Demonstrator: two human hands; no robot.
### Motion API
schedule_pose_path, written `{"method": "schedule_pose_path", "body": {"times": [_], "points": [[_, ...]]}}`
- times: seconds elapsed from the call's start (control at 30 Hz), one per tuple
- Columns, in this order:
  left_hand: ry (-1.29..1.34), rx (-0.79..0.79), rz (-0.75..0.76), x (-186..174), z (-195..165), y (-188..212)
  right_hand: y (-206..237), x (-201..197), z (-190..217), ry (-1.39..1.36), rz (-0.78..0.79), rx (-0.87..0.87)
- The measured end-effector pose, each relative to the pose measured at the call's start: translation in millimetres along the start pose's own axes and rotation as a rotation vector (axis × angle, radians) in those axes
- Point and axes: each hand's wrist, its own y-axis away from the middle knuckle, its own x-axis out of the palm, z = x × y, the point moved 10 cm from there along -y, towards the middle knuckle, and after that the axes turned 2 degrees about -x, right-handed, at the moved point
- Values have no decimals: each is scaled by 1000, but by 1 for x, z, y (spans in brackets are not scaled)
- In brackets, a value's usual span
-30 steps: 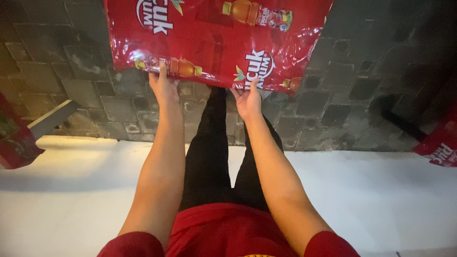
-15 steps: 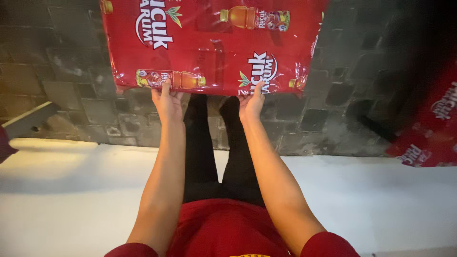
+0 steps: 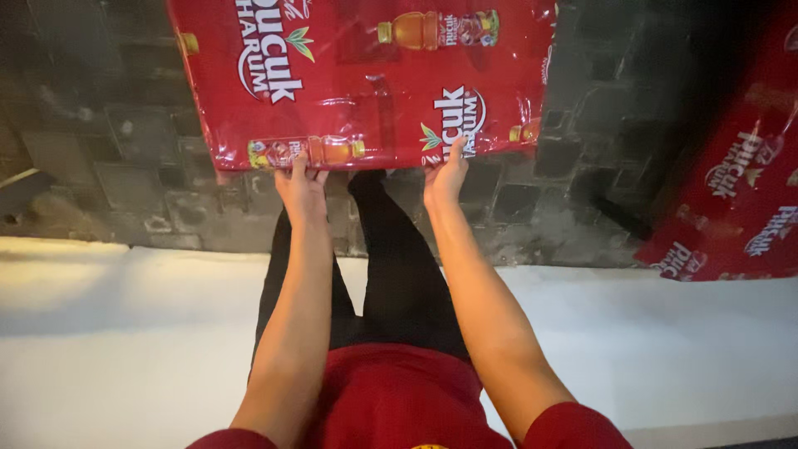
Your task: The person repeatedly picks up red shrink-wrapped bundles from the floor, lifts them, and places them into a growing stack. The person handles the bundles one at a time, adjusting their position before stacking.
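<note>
Both hands are on the near edge of the red shrink-wrapped bottle pack (image 3: 366, 79), which fills the upper centre of the frame, above the dark paved floor (image 3: 108, 158). The left hand (image 3: 301, 187) grips the lower edge at centre-left, its fingers (image 3: 297, 170) curled up over the film. The right hand (image 3: 446, 177) grips the same edge at centre-right, thumb on the printed face, fingers closed on the wrap. Both arms are stretched out straight ahead.

Progress, as judged: the pack is in hand and carried out in front of the body, clear of the white ledge (image 3: 133, 333) that crosses the lower frame. Whether its far end rests on anything cannot be told; the top of the frame cuts it off. It is not yet set down in any visible place.

A second red pack (image 3: 731, 199) lies at the right edge, well apart from the hands.

Against half a second ago: the grip is unchanged, same edge, same spacing. The held pack sits slightly further left and higher in frame. The right-hand pack shows more fully now. The grey bar at left edge has nearly slid out of view.
</note>
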Motion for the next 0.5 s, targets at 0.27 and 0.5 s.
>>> {"method": "schedule_pose_path", "body": {"times": [0.27,0.5], "points": [[-65,-19,-103,-46,31,-30,2,-18,-39,49,4,190],[-133,36,-154,-70,35,-43,14,-27,-77,80,33,302]]}}
